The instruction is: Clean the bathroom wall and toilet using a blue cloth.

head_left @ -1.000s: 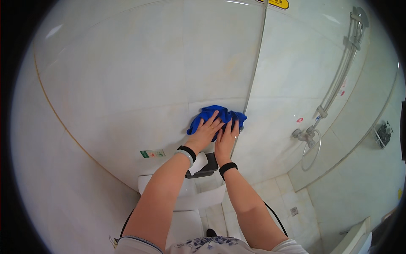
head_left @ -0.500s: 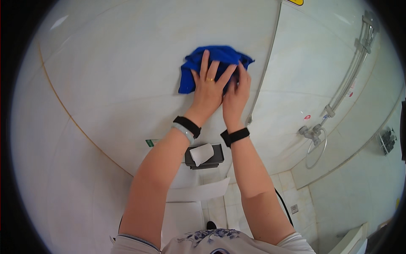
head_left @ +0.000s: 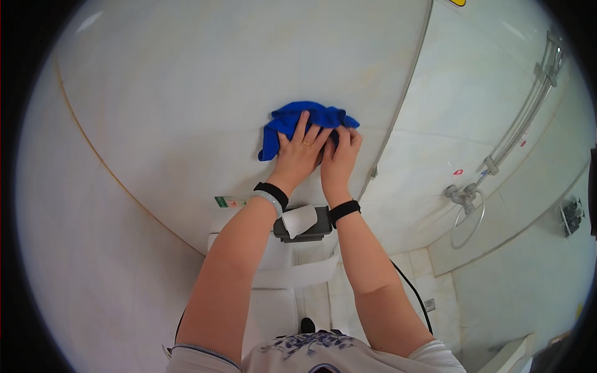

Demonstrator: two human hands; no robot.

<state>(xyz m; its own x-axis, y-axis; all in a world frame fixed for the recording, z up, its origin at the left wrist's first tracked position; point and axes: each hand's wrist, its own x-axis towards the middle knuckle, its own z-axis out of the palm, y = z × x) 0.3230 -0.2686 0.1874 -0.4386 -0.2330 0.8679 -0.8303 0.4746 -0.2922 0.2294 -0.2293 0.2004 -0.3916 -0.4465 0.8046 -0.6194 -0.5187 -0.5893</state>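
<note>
A crumpled blue cloth [head_left: 287, 120] is pressed against the pale tiled wall in front of me. On it my left hand [head_left: 297, 160] lies open, fingers spread and pushing the cloth to the wall; a ring and dark and pale wristbands show on that arm. Close beside it, my right hand [head_left: 339, 160] is closed on the cloth's lower right part with bent fingers. Its fingertips are partly lost in the folds. A black band circles the right wrist.
Below my hands, a grey wall-mounted holder [head_left: 322, 225] carries white paper [head_left: 300, 221]. A white toilet [head_left: 272, 311] stands under it, partly behind my left arm. To the right are a glass panel's edge [head_left: 407, 93], a shower mixer [head_left: 462, 196] and a rail [head_left: 522, 130].
Both hands and the cloth have slid down the wall and slightly left. The cloth looks more bunched. The view has shifted a little.
</note>
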